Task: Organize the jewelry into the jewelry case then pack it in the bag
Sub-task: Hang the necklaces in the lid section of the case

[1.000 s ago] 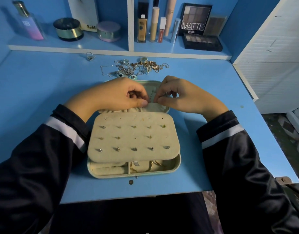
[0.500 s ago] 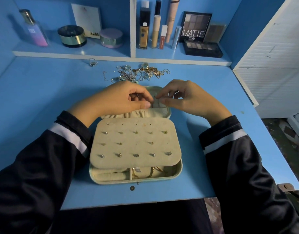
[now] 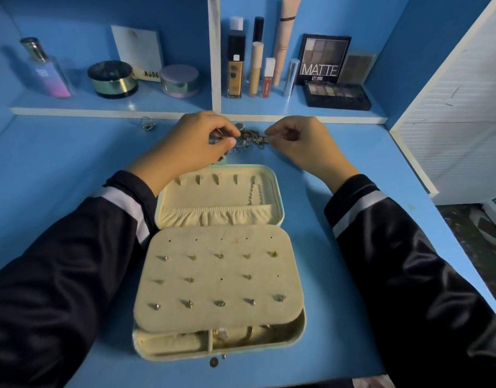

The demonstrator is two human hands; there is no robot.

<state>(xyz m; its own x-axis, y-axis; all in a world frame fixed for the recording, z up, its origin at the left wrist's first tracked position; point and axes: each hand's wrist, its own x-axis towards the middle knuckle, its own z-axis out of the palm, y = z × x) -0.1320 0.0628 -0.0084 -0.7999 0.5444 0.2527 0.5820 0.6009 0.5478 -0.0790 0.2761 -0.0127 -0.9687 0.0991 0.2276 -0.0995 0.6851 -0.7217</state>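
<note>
A home vanity corner; a blue-painted desk [image 3: 59, 169] carries a white-edged blue shelf [image 3: 157, 103] lined with cosmetics: a clear perfume bottle with pink-purple liquid [image 3: 46, 70], a glass foundation bottle with black cap [image 3: 235, 65], a black eyeshadow palette marked MATTE [image 3: 324, 60]; a white slatted panel [image 3: 459, 121] stands alongside.

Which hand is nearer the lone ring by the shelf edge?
Left. The left hand sits just right of the ring; the right hand is farther right, past the jewelry pile.
</note>
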